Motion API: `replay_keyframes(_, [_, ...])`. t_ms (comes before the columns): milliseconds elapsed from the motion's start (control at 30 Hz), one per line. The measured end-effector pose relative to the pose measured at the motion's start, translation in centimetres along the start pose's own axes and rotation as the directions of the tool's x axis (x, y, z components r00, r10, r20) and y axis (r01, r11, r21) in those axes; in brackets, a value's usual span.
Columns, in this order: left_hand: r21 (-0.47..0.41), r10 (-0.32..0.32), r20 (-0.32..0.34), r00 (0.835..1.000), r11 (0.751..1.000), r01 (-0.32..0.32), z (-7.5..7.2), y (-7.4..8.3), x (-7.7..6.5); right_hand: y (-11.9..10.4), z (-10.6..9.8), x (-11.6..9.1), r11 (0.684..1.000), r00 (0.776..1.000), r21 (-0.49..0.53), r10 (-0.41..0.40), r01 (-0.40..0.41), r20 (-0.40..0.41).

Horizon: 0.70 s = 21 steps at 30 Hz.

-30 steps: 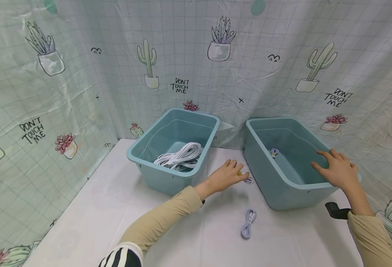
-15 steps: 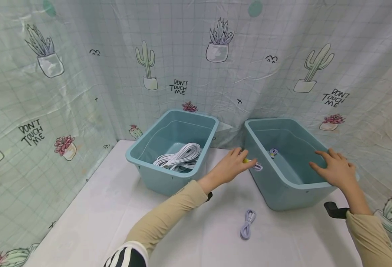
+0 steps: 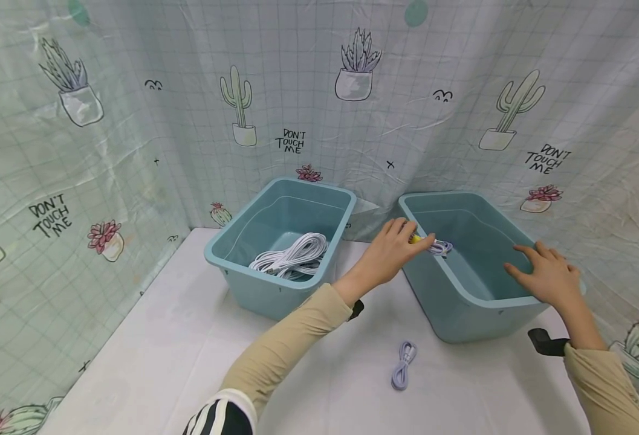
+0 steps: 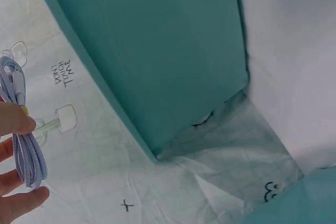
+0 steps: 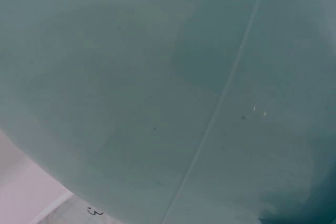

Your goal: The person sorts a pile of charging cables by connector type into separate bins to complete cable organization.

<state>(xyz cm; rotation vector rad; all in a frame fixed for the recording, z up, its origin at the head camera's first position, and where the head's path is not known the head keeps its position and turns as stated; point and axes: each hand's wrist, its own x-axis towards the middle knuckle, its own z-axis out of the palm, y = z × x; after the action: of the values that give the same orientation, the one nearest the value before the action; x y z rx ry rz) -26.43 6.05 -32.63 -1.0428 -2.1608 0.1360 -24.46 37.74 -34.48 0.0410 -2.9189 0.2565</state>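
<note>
In the head view my left hand (image 3: pixel 387 254) pinches a coiled lilac cable (image 3: pixel 440 248) at the left rim of the right-hand teal bin (image 3: pixel 460 296). The left wrist view shows the thumb and fingers around that cable (image 4: pixel 27 150), with a bit of yellow by the thumb. My right hand (image 3: pixel 550 275) lies over the same bin's right front corner, fingers spread and holding nothing. Only teal bin wall (image 5: pixel 157 87) fills most of the right wrist view; the hand itself is outside it. Another bundled lilac cable (image 3: pixel 403 365) lies on the table between my forearms.
To the left stands a second teal bin (image 3: pixel 283 287) with coiled white cables (image 3: pixel 297 254) inside. Both bins sit on a white table (image 3: pixel 346 386). A patterned curtain (image 3: pixel 308 72) encloses the back and sides.
My left hand has lifted the coiled cable from the table beside the right-hand bin and moved right to its rim. The right hand has stayed in place.
</note>
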Motion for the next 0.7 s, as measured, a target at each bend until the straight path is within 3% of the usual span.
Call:
replay_keyframes(533, [0.000, 0.064, 0.020, 0.998, 0.998, -0.064, -0.7, 0.2, 4.2, 0.0, 0.0, 0.0, 1.000, 1.000, 0.010, 0.013, -0.013, -0.002])
replay_keyframes(700, [-0.011, 0.070, 0.078, 0.995, 0.998, -0.069, -0.6, 0.1, 5.1, 0.0, 0.1, 0.0, 1.000, 1.000, 0.002, 0.008, -0.008, 0.001])
